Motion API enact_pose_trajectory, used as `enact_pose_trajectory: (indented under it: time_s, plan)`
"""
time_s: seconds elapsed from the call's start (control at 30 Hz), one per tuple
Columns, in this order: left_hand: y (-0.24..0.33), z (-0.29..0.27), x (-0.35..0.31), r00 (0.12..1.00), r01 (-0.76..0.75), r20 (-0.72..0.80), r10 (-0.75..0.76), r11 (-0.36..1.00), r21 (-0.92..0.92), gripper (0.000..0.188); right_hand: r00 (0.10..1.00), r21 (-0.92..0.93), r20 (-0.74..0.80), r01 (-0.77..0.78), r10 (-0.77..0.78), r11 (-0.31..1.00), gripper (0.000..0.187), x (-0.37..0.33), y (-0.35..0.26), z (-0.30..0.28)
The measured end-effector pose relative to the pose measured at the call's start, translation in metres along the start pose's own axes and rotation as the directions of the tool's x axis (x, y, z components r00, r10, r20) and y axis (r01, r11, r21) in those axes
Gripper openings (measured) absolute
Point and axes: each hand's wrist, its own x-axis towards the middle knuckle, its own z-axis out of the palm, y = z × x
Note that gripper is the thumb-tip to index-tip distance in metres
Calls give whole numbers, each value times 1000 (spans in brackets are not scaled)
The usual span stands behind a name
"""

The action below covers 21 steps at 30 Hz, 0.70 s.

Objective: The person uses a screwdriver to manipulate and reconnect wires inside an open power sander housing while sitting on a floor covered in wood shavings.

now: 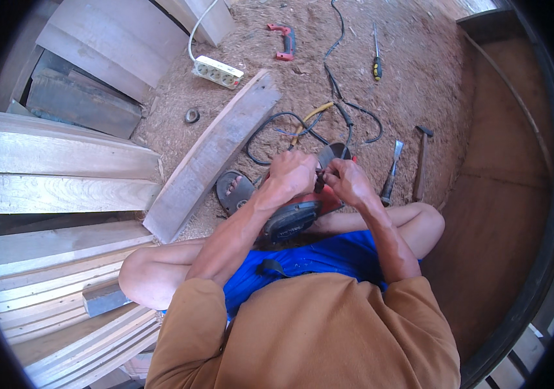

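A red and black power tool (pixel 292 219) rests between my crossed legs, its body partly covered by my forearm and hands. Over its far end, my left hand (pixel 294 172) is closed with the fingers bent. My right hand (pixel 348 181) pinches close beside it, thumb and fingertips together. Between the two hands is a small dark part (pixel 319 182), too small to name. Just beyond my hands lie a black cable (pixel 269 118) and a yellow cable (pixel 308 120). A red and black handle-shaped cover (pixel 285 43) lies apart on the ground farther off.
A wooden plank (pixel 215 155) lies at the left, near a tape roll (pixel 192 116) and a power strip (pixel 219 72). To the right are a chisel (pixel 392 172), a hammer (pixel 422 162) and a screwdriver (pixel 377 58). Stacked boards (pixel 63 168) line the left; a brown panel (pixel 504 214) stands right.
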Motion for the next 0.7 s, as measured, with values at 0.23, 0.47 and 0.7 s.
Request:
enact_pose_trajectory:
  time_s: [0.23,0.47,0.7]
  plan:
    - [-14,8,6,1000,-21,-8,20,998,-55,28,996,-258,-60,45,-62,965,16,-5,-28,1]
    - [-26,8,13,999,-39,-38,36,996,-85,28,957,-446,43,275,-287,852,21,-1,-37,-7]
    - [-40,7,13,994,-13,-107,0,992,-124,23,940,-456,-30,289,-339,842,19,17,-35,7]
